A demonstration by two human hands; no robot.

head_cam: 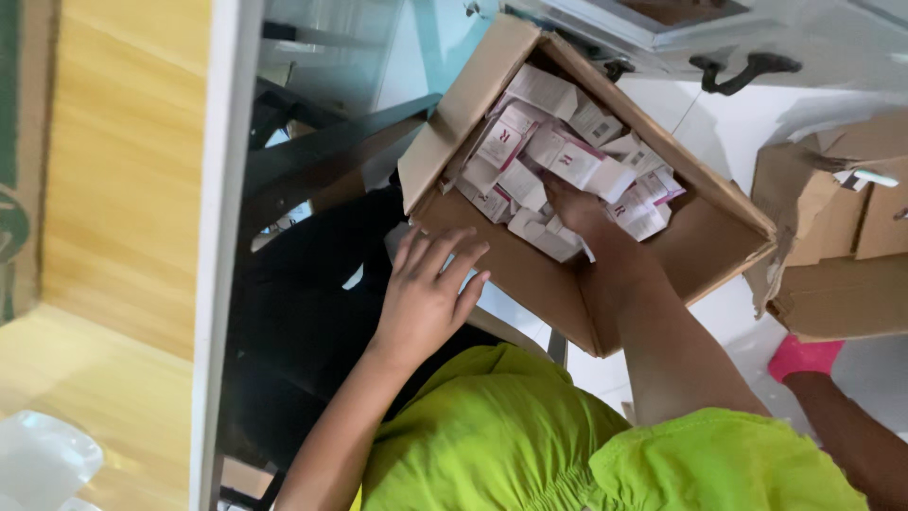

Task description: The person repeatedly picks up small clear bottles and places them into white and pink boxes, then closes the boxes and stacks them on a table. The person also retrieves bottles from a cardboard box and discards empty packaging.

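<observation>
An open brown cardboard box (705, 237) stands tilted in front of me, filled with several small white-and-pink cartons (567, 156). My right hand (577, 213) reaches down into the box among the cartons, fingers buried between them; whether it grips one I cannot tell. My left hand (426, 293) lies flat with fingers apart against the outer near side of the box, beside its open flap (463, 104). I wear a bright green top (530, 435).
A wooden tabletop with a white edge (123, 189) runs along the left. A black chair frame (312, 161) sits below. Another torn cardboard box (842, 246) lies at right, near a pink shoe (802, 358). A white drawer with a black handle (747, 68) is at top.
</observation>
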